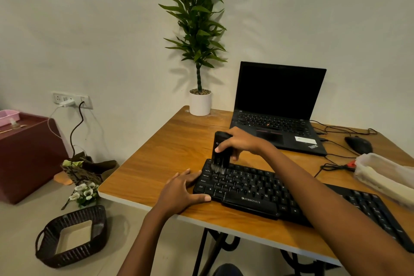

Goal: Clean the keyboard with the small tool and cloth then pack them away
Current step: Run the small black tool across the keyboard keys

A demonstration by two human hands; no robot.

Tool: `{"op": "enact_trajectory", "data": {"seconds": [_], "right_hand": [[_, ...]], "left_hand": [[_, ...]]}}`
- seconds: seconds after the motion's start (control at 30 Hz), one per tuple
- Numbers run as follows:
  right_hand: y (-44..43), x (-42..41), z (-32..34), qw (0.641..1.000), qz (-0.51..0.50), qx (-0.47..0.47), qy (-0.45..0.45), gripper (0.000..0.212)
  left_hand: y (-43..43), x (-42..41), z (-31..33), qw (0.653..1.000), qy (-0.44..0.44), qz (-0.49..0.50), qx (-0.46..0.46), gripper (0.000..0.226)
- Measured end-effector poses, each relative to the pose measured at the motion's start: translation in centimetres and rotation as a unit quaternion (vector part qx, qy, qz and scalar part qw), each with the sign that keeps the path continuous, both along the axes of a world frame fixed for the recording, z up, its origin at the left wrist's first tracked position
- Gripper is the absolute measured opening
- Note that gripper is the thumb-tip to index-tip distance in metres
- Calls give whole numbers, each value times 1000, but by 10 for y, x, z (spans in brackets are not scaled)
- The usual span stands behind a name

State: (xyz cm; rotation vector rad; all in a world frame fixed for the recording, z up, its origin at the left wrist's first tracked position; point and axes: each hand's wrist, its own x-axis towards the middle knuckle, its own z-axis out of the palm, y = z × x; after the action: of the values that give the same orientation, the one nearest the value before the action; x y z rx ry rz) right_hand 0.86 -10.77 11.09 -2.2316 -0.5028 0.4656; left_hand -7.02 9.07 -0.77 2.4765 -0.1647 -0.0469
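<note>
A black keyboard point(253, 190) lies along the front of the wooden table point(170, 154). My right hand point(240, 142) grips a small black brush tool point(220, 152) upright, its bristles touching the keys at the keyboard's far left corner. Resting flat, fingers spread, my left hand point(182, 188) lies on the table against the keyboard's left end. At the right edge lies a clear plastic pouch point(380, 175) with something pale inside; I cannot tell whether that is the cloth.
An open black laptop point(277, 116) stands behind the keyboard, with a potted plant point(200, 101) to its left and a black mouse point(358, 144) with cables to its right. A dark woven basket point(71, 237), flowers point(85, 192) and a maroon box point(26, 154) are on the floor to the left.
</note>
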Motion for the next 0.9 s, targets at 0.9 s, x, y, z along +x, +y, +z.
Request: {"op": "enact_trajectory", "data": {"seconds": [0.9], "right_hand": [[-168,-123,-36,725,-389,568,27,15]], "left_hand": [[-3,2,-8,995,-61,-11,-79,113]]}}
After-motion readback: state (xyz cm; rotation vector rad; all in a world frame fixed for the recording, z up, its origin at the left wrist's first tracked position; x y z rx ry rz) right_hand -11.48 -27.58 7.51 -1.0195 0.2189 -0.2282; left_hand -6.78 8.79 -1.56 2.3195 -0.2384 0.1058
